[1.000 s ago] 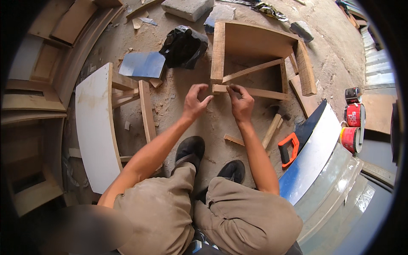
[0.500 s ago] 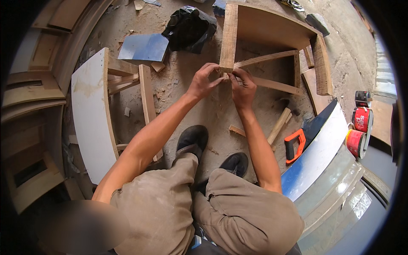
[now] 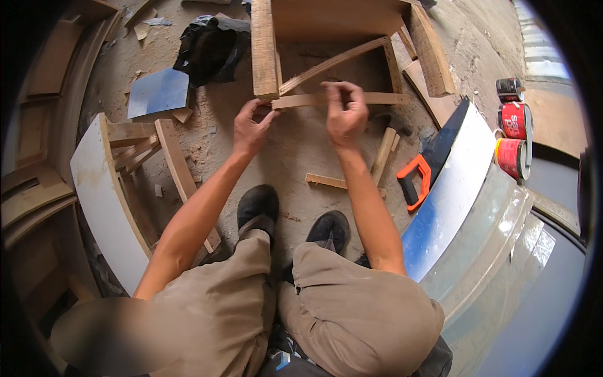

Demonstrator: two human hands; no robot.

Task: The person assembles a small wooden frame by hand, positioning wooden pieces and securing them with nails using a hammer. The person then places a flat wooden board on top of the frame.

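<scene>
A wooden frame with a board top (image 3: 345, 25) stands ahead of me, its thick leg (image 3: 264, 56) pointing towards me. My left hand (image 3: 250, 129) pinches the near-left end of a narrow wooden strip (image 3: 301, 101), just below the leg's end. The strip runs rightwards across the frame, below a second, slanted strip (image 3: 336, 63). My right hand (image 3: 347, 119) is over the strip's middle, thumb and fingers curled together. Whatever its fingertips hold, if anything, is too small to make out.
A hammer (image 3: 384, 152) and a wood offcut (image 3: 326, 181) lie near my right forearm. Further right are an orange-handled saw (image 3: 414, 182), a white-and-blue panel (image 3: 455, 182) and red cans (image 3: 514, 121). A white-topped wooden frame (image 3: 103, 188) and a black bag (image 3: 210, 53) are on the left.
My right hand has moved away from the leg's end, rightwards along the strip. My left hand stays by the leg's end. The whole view has shifted, so surroundings appear further left.
</scene>
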